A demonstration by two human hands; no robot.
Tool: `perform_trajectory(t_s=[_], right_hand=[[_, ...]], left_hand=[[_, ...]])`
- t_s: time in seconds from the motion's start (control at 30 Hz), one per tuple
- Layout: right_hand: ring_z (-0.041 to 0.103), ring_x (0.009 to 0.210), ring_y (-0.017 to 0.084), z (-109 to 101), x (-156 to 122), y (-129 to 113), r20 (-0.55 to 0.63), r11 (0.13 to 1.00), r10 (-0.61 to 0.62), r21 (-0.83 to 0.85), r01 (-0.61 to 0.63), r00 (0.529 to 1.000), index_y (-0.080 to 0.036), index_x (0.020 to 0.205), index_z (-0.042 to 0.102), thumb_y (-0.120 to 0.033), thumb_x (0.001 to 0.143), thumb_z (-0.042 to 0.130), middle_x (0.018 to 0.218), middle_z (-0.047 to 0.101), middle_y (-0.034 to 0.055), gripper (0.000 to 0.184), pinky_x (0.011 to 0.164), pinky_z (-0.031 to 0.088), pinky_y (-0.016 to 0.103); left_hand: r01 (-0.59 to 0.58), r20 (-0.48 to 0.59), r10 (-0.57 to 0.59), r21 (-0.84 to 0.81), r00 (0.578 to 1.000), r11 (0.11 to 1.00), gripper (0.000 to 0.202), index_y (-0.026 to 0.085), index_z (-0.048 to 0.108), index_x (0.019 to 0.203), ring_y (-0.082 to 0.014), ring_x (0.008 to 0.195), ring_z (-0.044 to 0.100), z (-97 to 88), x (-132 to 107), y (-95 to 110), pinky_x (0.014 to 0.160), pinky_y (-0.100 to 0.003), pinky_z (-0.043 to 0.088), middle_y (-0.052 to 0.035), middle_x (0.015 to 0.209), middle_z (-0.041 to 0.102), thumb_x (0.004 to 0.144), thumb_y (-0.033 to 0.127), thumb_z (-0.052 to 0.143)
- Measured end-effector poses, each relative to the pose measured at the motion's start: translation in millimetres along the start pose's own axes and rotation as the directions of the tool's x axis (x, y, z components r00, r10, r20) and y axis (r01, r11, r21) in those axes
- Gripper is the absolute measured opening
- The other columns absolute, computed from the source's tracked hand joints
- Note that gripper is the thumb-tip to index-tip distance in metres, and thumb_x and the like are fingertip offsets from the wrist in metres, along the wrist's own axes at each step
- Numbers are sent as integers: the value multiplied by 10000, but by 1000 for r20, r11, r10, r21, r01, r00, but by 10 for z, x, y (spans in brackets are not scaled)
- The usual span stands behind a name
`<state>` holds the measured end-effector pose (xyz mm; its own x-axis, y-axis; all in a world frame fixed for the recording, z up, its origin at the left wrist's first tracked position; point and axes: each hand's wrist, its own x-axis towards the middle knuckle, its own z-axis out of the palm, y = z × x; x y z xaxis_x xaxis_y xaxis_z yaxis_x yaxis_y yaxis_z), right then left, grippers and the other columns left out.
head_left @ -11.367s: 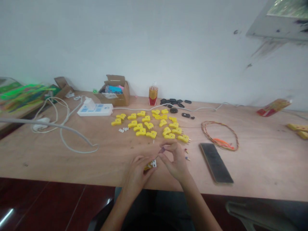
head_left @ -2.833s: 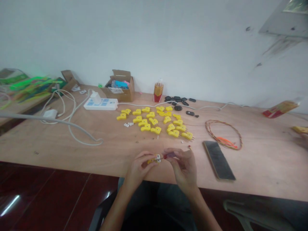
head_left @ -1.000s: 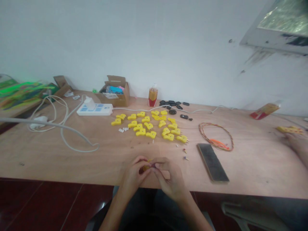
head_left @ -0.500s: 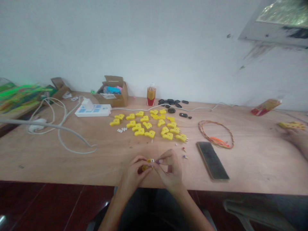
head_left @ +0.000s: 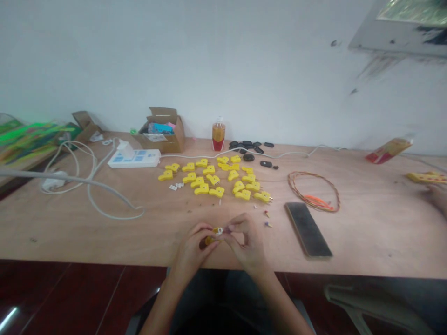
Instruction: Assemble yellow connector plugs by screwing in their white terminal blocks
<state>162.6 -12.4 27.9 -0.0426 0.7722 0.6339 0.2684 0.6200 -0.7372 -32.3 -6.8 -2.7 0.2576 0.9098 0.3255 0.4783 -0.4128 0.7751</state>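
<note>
Both my hands meet at the near edge of the wooden table [head_left: 366, 232]. My left hand [head_left: 193, 246] is closed around a small yellow plug connector [head_left: 213, 234] with a white piece on it. My right hand [head_left: 246, 242] pinches a thin tool with a reddish-purple handle against that connector; the tool is mostly hidden by my fingers. Several more yellow connectors [head_left: 213, 179] lie spread on the table beyond my hands. A few small pins [head_left: 267, 218] lie just right of my right hand.
A dark phone [head_left: 308, 229] lies right of my hands, a coil of red-orange wire [head_left: 313, 190] behind it. Further back: white power strip [head_left: 134, 158], cables [head_left: 87, 186], cardboard box [head_left: 162, 137], bottle [head_left: 218, 133], black parts [head_left: 251, 148]. Another person's hand [head_left: 438, 195] is at the far right.
My hands have stayed together on the connector, with the fingers shifting slightly. The view has drifted a little. The other person's hand at the right edge has drawn back.
</note>
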Motion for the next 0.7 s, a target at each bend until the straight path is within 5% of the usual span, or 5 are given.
perform_trajectory(t_s=[0.13, 0.4, 0.6, 0.7], right_hand=[[789, 1041, 227, -100, 32, -82, 97, 1000, 28, -9, -27, 995, -271, 1212, 651, -190, 1036, 632, 1109, 791, 78, 194, 890, 658, 394], [745, 772, 179, 29, 124, -71, 45, 998, -47, -35, 48, 998, -271, 1011, 615, -215, 991, 705, 874, 705, 10, 108, 673, 630, 295], [799, 983, 231, 7, 125, -225, 197, 992, -82, -80, 99, 977, -258, 1218, 656, -145, 1002, 647, 1052, 799, 76, 244, 829, 668, 344], [805, 928, 200, 40, 100, -217, 208, 989, -108, -74, 126, 972, -266, 1140, 657, -120, 1016, 605, 1002, 796, 53, 198, 794, 668, 298]], left_hand=[[9, -2, -9, 4, 1000, 1000, 129, 234, 786, 930, -229, 972, 760, 13, -4, 10, 854, -325, 626, -48, 1037, 760, 858, 127, 796], [18, 5, -18, 5, 1000, 1000, 182, 237, 801, 952, -235, 982, 747, 31, -16, 8, 862, -337, 612, -49, 1036, 748, 849, 86, 789], [24, -6, -24, 20, 1000, 1000, 193, 234, 796, 951, -236, 975, 741, 38, -32, 38, 863, -340, 613, -50, 1029, 760, 868, 68, 746], [29, -13, -28, 22, 1000, 999, 196, 228, 791, 945, -236, 972, 737, 52, -43, 38, 857, -336, 611, -51, 1020, 755, 864, 58, 737]])
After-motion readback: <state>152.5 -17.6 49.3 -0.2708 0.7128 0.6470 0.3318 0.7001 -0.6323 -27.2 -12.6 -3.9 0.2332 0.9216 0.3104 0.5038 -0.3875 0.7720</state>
